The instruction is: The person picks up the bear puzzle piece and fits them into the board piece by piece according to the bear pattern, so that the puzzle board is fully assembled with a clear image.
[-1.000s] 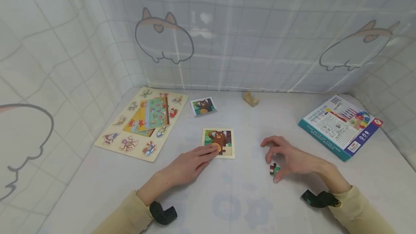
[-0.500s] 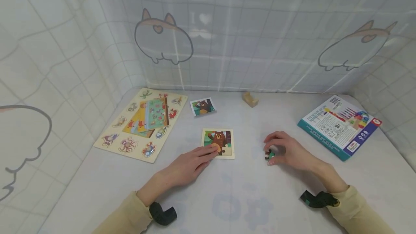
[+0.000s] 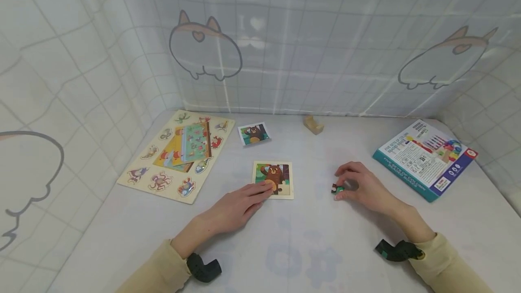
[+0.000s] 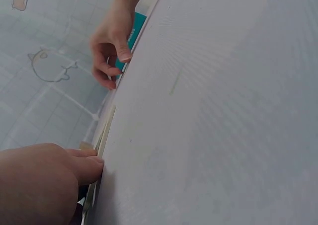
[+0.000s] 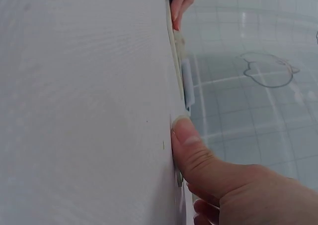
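Observation:
A small bear jigsaw puzzle in a wooden tray (image 3: 288,196) lies flat on the table, with an unfilled gap at its lower right. My left hand (image 3: 234,207) rests its straight fingers on the puzzle's lower left part. To the right of the tray, my right hand (image 3: 366,191) pinches a loose puzzle piece (image 3: 335,189), dark brown and green, between thumb and curled fingers, low at the table. In the right wrist view, the thumb (image 5: 191,145) hides much of the piece (image 5: 179,178).
At the left lies a wooden animal puzzle board (image 3: 167,191) with picture boards (image 3: 195,141) on it. Behind the tray are a bear picture card (image 3: 254,134) and a small beige block-like object (image 3: 313,124). A teal-edged box (image 3: 425,157) stands at the right.
My right hand has moved slightly away from me and left with the puzzle piece, and its fingers have closed in around it. The left hand has stayed in place on the puzzle.

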Available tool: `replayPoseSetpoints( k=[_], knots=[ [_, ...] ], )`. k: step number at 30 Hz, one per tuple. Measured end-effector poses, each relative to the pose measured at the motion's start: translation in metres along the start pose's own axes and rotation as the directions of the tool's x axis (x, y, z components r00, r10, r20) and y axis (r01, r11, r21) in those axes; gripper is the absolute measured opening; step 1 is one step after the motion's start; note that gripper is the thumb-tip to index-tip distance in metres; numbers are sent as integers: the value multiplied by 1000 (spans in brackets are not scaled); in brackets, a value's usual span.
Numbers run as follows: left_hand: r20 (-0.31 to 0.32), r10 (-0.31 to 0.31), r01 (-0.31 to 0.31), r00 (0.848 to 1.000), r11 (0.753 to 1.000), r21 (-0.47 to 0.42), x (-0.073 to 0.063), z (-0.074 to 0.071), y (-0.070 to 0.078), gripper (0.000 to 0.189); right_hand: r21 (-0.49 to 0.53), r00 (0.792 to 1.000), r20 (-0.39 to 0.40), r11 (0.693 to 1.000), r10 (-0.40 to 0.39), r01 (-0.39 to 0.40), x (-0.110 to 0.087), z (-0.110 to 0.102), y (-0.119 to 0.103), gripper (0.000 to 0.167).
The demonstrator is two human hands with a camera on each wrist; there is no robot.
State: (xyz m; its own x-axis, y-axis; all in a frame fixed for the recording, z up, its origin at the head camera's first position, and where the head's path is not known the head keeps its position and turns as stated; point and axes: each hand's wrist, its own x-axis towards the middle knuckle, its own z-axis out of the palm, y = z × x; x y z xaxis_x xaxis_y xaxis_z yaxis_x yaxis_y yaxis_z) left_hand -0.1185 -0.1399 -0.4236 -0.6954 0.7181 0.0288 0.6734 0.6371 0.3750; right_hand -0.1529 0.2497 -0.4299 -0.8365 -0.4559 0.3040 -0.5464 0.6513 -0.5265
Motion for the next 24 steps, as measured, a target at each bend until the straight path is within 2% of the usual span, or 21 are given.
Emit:
replayPoseSetpoints(
  k=[8, 11, 17, 24],
  knots=[
    [2, -4, 4, 1000, 1000, -5, 0, -1, 0, 47, -65, 997, -78, 998, -22, 17, 0, 1, 2, 32],
    [5, -8, 8, 1000, 1000, -6, 0, -1, 0, 47, -52, 997, -78, 999, -12, 8, -1, 0, 2, 28],
    [6, -12, 13, 1000, 1000, -8, 0, -1, 0, 47, -3, 995, -67, 998, -67, 67, -1, 1, 5, 25],
    [1, -11, 11, 1000, 1000, -11, 0, 0, -1, 47, -29, 993, -51, 994, -110, 109, -1, 4, 9, 26]
  ],
)
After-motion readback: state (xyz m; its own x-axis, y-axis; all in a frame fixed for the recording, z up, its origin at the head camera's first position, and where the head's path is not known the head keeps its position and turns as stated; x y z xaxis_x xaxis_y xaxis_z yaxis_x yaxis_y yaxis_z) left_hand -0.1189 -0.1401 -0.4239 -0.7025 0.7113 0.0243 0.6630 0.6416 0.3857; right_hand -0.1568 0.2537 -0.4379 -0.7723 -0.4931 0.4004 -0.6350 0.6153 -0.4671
